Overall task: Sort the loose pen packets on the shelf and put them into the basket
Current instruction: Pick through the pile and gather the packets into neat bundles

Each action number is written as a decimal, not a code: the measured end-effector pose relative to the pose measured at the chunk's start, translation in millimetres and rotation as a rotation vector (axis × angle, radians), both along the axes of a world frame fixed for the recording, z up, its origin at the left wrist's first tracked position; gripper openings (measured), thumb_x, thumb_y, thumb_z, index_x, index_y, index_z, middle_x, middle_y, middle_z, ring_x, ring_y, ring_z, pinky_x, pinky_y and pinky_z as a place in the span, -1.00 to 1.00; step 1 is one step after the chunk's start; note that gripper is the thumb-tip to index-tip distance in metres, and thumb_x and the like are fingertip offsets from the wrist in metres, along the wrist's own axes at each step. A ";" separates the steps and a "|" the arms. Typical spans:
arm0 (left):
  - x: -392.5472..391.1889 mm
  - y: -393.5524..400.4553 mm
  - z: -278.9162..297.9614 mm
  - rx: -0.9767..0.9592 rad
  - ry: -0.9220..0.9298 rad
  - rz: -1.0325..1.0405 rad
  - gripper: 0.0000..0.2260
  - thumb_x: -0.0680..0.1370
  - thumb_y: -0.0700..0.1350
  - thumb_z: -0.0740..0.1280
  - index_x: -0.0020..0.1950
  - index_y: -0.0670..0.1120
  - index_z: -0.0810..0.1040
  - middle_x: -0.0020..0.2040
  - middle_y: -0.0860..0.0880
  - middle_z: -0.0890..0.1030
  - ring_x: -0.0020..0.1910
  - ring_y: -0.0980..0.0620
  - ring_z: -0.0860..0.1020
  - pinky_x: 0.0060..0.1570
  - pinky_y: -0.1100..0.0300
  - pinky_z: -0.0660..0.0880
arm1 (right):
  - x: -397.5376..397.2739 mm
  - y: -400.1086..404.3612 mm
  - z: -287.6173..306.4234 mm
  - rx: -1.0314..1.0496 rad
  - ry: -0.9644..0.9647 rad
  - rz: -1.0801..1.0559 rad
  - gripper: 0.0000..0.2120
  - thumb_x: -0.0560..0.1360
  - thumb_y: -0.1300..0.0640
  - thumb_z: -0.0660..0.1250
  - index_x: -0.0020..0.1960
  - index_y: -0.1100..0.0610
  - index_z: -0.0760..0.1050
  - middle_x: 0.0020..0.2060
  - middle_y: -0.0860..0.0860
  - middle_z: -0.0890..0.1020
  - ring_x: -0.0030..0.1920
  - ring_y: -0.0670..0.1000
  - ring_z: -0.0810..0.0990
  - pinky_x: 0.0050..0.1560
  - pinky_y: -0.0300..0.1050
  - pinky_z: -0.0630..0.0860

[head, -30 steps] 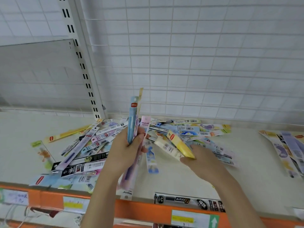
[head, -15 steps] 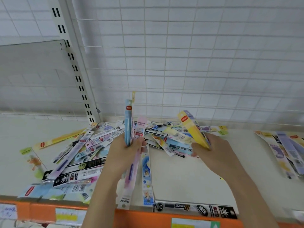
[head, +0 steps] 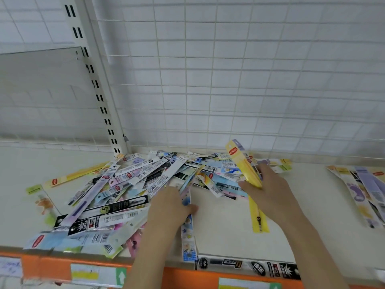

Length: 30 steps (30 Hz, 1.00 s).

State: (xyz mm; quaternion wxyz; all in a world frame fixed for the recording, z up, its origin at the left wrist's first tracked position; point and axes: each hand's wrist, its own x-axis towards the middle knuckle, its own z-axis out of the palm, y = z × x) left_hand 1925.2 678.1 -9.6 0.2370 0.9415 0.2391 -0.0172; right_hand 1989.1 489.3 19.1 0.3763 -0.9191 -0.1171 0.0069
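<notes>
- Yellow pen packet [head: 245, 165] stands tilted in the right hand [head: 268, 192], gripped clear of the heap, probably being grouped by kind.
- Left hand [head: 166, 207] pinches a blue-patterned packet [head: 188, 232] lying on the shelf [head: 225, 228].
- Loose packets [head: 125, 184] lie heaped; no basket shows.

Colourful pen packets [head: 129, 184] heaped (overlapping), shelf [head: 225, 230]

Bare shelf [head: 302, 205] between packet pile [head: 129, 190] and right-hand packets [head: 362, 190].

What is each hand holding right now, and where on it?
The right hand grips a yellow pen packet near its middle. The left hand pinches a blue patterned packet around its middle.
</notes>
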 end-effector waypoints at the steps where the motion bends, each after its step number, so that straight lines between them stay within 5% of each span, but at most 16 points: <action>1: 1.4 -0.5 0.8 -0.010 0.008 0.000 -0.64 0.45 0.08 0.38 -0.34 -0.09 0.30 -0.38 0.03 0.32 -0.35 0.04 0.38 -0.46 0.25 0.24 | 0.6 0.1 -1.3 0.013 0.005 -0.003 -0.84 0.50 0.09 0.32 -0.03 0.06 0.34 -0.28 0.02 0.52 -0.31 0.01 0.48 -0.32 -0.10 0.33; 5: 5.9 1.2 7.2 -0.148 -0.073 0.021 -0.73 0.48 -0.04 0.33 -0.34 -0.06 0.33 -0.35 -0.01 0.43 -0.37 0.02 0.42 -0.42 0.23 0.38 | 4.0 -2.7 -7.2 0.031 0.038 -0.019 -0.60 0.52 0.12 0.29 0.31 -0.02 0.25 -0.10 0.06 0.60 -0.11 0.13 0.59 -0.14 -0.06 0.43; 8: 5.1 3.8 16.7 -0.376 -0.246 0.060 -0.84 0.49 -0.09 0.34 -0.28 -0.06 0.50 -0.28 -0.20 0.61 -0.37 -0.07 0.51 -0.19 0.01 0.61 | 9.6 -8.1 -8.6 0.007 0.069 -0.010 -0.87 0.56 0.13 0.24 0.08 0.12 0.41 -0.17 0.03 0.64 -0.25 0.01 0.62 -0.20 -0.11 0.46; 10: 4.2 5.1 23.1 -0.422 -0.333 0.084 -0.88 0.51 -0.09 0.34 -0.19 -0.12 0.57 -0.23 -0.24 0.63 -0.34 -0.08 0.51 -0.15 -0.03 0.59 | 12.0 -12.0 -7.4 -0.023 0.071 -0.004 -0.83 0.59 0.10 0.19 -0.08 0.18 0.45 -0.23 0.04 0.63 -0.34 -0.07 0.51 -0.29 -0.19 0.39; 14: 3.6 5.4 32.9 -0.469 -0.451 0.137 -0.81 0.53 -0.05 0.33 -0.15 -0.16 0.56 -0.33 -0.13 0.57 -0.44 -0.01 0.44 -0.34 0.14 0.44 | 17.0 -16.7 -7.5 0.010 0.097 -0.009 -0.84 0.61 0.07 0.14 -0.03 0.12 0.45 -0.22 0.14 0.64 -0.33 0.04 0.55 -0.21 -0.09 0.48; 17: 3.1 1.4 39.0 -0.490 -0.475 0.112 -0.84 0.55 -0.05 0.30 -0.22 -0.02 0.56 -0.34 0.02 0.66 -0.62 0.21 0.39 -0.48 0.33 0.36 | 20.1 -20.2 -10.2 -0.058 0.097 -0.015 -0.86 0.59 0.10 0.17 -0.07 0.10 0.46 -0.25 0.11 0.62 -0.26 0.12 0.58 -0.20 -0.05 0.49; 20: 3.1 -3.0 42.2 -0.509 -0.515 0.120 -0.80 0.54 -0.06 0.31 -0.29 0.03 0.57 -0.27 0.01 0.70 -0.46 0.09 0.52 -0.41 0.20 0.50 | 23.2 -21.7 -12.6 -0.152 0.084 -0.031 -0.79 0.55 0.09 0.23 -0.26 -0.01 0.34 -0.34 0.01 0.50 -0.31 0.06 0.48 -0.32 -0.10 0.36; 25: 5.6 -6.4 42.7 -0.551 -0.483 0.144 -0.77 0.57 -0.08 0.26 -0.29 -0.05 0.51 -0.48 -0.05 0.49 -0.59 0.11 0.46 -0.64 0.47 0.32 | 26.8 -19.4 -17.6 -0.274 0.148 -0.021 -0.83 0.41 0.02 0.39 -0.04 0.00 0.46 -0.20 0.01 0.61 -0.17 0.06 0.61 -0.19 -0.08 0.52; 30: 8.5 -6.3 34.5 -0.506 -0.483 0.136 -0.64 0.50 0.04 0.35 -0.19 -0.28 0.51 -0.36 -0.20 0.52 -0.43 -0.01 0.47 -0.33 0.15 0.43 | 30.8 -17.4 -24.6 -0.350 0.130 -0.054 -0.81 0.39 -0.03 0.37 -0.08 0.03 0.50 -0.23 0.00 0.64 -0.16 0.06 0.63 -0.01 0.03 0.57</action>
